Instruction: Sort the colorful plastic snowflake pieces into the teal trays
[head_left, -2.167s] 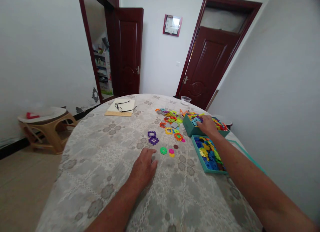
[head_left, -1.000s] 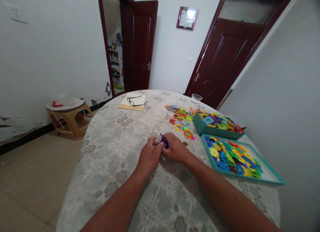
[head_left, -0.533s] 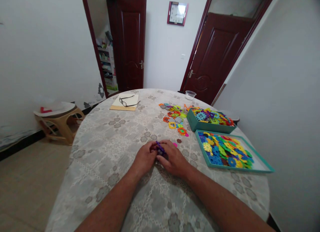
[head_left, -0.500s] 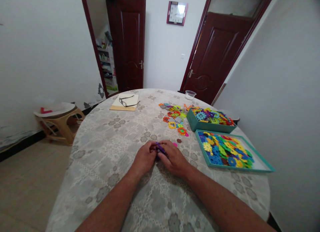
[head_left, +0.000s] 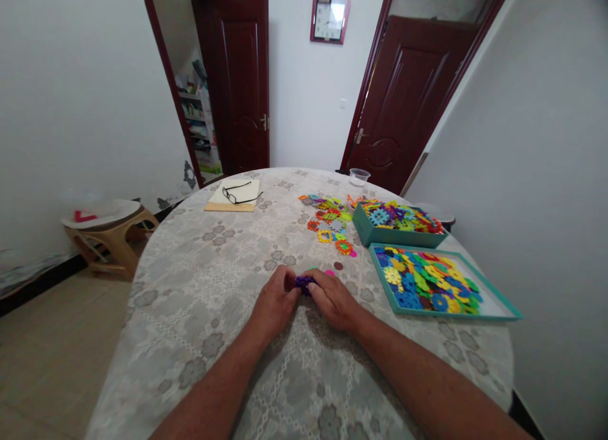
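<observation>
Between my two hands, just above the near middle of the table, is a small purple plastic building piece [head_left: 304, 283] with a notched edge. My left hand [head_left: 276, 297] pinches its left end, fingers curled. On the other end, my right hand [head_left: 331, 299] is closed with thumb and fingers around it. Parts of the piece are hidden by the fingers. Just beyond my right hand lie a pink disc [head_left: 329, 273] and a brown disc [head_left: 338, 266].
Loose colourful pieces [head_left: 327, 221] lie past my hands. To the right stand a teal box [head_left: 403, 237] heaped with pieces and a shallow teal lid [head_left: 456, 314] with more. Glasses [head_left: 232, 196] rest on a notebook [head_left: 216, 206] at the far left; a clear bowl [head_left: 360, 176] is at the back.
The purple piece has turned from slanted to nearly level, and more of it shows between the fingers. My hands have shifted only slightly; the camera view has moved a little.
</observation>
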A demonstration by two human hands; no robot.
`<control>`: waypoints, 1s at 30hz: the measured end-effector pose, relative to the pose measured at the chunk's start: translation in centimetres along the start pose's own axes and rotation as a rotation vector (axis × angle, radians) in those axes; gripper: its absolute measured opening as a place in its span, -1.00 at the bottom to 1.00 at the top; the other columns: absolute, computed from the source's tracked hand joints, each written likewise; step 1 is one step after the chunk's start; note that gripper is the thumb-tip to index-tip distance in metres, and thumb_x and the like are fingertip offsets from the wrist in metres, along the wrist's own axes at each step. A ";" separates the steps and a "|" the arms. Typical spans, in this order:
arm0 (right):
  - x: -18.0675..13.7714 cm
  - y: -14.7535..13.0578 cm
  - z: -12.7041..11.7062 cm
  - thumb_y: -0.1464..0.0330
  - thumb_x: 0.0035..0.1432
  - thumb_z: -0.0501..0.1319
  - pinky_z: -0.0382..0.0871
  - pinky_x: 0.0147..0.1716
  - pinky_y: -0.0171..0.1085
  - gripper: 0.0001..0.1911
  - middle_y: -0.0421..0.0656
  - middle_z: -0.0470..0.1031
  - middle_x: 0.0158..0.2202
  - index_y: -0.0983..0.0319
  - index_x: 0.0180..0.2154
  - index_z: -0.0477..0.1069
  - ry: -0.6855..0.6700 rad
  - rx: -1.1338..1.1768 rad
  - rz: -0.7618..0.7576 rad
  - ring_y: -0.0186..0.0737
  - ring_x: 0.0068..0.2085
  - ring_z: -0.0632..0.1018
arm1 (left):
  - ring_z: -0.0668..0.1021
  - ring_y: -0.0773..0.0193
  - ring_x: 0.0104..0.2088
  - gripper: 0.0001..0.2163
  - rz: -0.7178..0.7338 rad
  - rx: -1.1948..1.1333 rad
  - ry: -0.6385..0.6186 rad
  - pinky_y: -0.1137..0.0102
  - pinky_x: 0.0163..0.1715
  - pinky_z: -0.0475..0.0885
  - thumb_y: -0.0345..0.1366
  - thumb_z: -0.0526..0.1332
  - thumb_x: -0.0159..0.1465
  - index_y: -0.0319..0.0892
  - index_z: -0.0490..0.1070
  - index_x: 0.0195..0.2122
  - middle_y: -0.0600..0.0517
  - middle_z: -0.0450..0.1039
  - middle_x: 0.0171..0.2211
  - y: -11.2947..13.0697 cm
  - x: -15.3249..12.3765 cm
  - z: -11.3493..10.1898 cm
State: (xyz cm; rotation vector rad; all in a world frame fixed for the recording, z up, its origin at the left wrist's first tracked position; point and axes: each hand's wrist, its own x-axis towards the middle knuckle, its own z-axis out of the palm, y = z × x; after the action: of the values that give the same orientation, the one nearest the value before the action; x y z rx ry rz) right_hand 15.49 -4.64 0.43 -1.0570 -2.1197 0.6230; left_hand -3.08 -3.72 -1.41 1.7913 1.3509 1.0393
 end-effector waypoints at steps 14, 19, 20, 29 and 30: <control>1.6 8.8 -4.5 0.38 0.32 0.13 0.18 0.27 0.08 -0.70 0.11 0.46 0.17 0.24 0.02 0.52 0.326 -0.723 0.213 0.08 0.22 0.38 | 0.50 0.25 -0.31 -0.97 0.044 0.116 -0.052 0.38 -0.27 0.33 -0.34 0.24 0.27 -0.11 0.45 -0.27 0.08 0.51 -0.34 0.3 -0.1 0.2; 1.0 11.3 -4.5 0.39 0.28 0.19 0.24 0.16 -0.06 -0.76 0.05 0.57 -0.01 0.21 -0.05 0.54 0.220 -0.777 0.353 0.04 0.09 0.46 | 0.55 0.21 -0.23 -0.90 0.073 0.139 -0.077 0.35 -0.17 0.38 -0.36 0.24 0.27 -0.10 0.49 -0.20 0.04 0.57 -0.25 0.4 -0.1 0.3; 1.0 11.5 -4.5 0.39 0.28 0.19 0.25 0.13 -0.08 -0.78 0.05 0.58 -0.05 0.21 -0.08 0.55 0.218 -0.774 0.362 0.03 0.06 0.48 | 0.56 0.21 -0.22 -0.88 0.087 0.147 -0.083 0.34 -0.14 0.39 -0.37 0.23 0.27 -0.10 0.50 -0.18 0.03 0.58 -0.23 0.3 -0.1 0.3; 1.1 11.4 -4.8 0.33 0.32 0.17 0.27 0.03 -0.17 -0.78 0.00 0.60 -0.14 0.23 -0.09 0.55 0.233 -0.749 0.343 -0.04 -0.05 0.51 | 0.58 0.19 -0.21 -0.86 0.117 0.134 -0.103 0.33 -0.10 0.41 -0.36 0.20 0.32 -0.08 0.54 -0.18 0.03 0.61 -0.25 0.3 -0.1 0.1; 1.0 11.4 -4.8 0.30 0.30 0.20 0.28 0.03 -0.18 -0.78 -0.01 0.60 -0.14 0.23 -0.11 0.55 0.235 -0.741 0.340 -0.03 -0.06 0.51 | 0.58 0.19 -0.21 -0.87 0.119 0.136 -0.104 0.33 -0.10 0.41 -0.36 0.20 0.32 -0.08 0.54 -0.18 0.03 0.61 -0.24 0.5 -0.1 0.0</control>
State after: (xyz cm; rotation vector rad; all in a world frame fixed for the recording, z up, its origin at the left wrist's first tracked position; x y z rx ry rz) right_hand 24.30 3.11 -3.65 -1.8109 -2.0008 -0.1795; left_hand -2.88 -3.90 -1.02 2.0189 1.2911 0.9201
